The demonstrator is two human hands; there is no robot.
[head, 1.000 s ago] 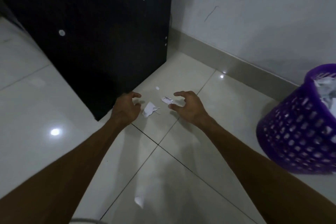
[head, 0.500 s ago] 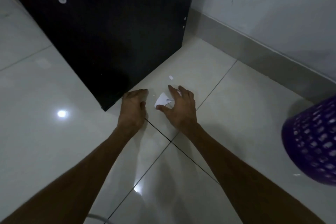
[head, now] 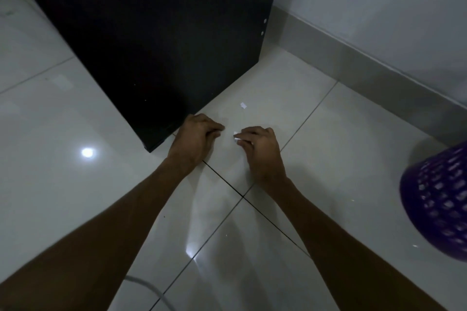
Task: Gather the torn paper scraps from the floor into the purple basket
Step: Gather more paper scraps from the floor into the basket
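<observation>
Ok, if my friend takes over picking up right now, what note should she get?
Right hand: curled on the floor, pinching a white paper scrap that pokes out at its fingertips.
Left hand: curled on the floor beside the black cabinet; whether it holds paper cannot be seen.
Still on the floor: one tiny scrap just beyond both hands.
Purple basket: to the right, at the picture's edge; its inside is out of view.
Left to do: grab the tiny scrap, then drop everything into the basket.
</observation>
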